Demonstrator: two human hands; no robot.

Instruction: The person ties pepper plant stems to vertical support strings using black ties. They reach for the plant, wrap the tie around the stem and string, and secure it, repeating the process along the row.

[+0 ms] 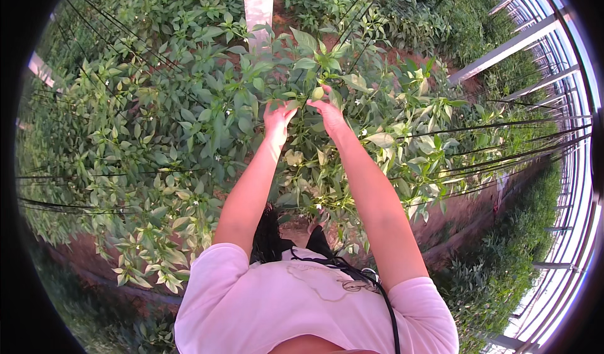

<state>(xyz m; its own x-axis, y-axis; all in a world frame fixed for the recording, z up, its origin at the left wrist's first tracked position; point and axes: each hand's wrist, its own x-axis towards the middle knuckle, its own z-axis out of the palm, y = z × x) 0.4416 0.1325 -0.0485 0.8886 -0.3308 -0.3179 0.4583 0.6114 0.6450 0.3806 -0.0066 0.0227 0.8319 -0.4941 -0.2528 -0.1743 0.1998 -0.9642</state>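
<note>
Both arms reach forward into leafy pepper plants (pixel 207 118) with small white flowers. My left hand (pixel 278 118) is among the leaves, its fingers bent near a stem; whether it grips anything is hard to tell. Just to the right, my right hand (pixel 329 110) has its thumb and fingers raised around a pale green rounded leaf or fruit (pixel 318 93), too small to name surely. Above the hands stands a leafy shoot tip (pixel 323 61). Dark strings run up through the foliage beside it.
A pale post (pixel 258 14) rises beyond the hands. Dark strings (pixel 490 125) stretch across the plants at both sides. Slanting pale posts (pixel 509 47) and the greenhouse frame stand at the right. Bare soil (pixel 462 217) shows between rows. A black cord (pixel 389 307) hangs over the white shirt.
</note>
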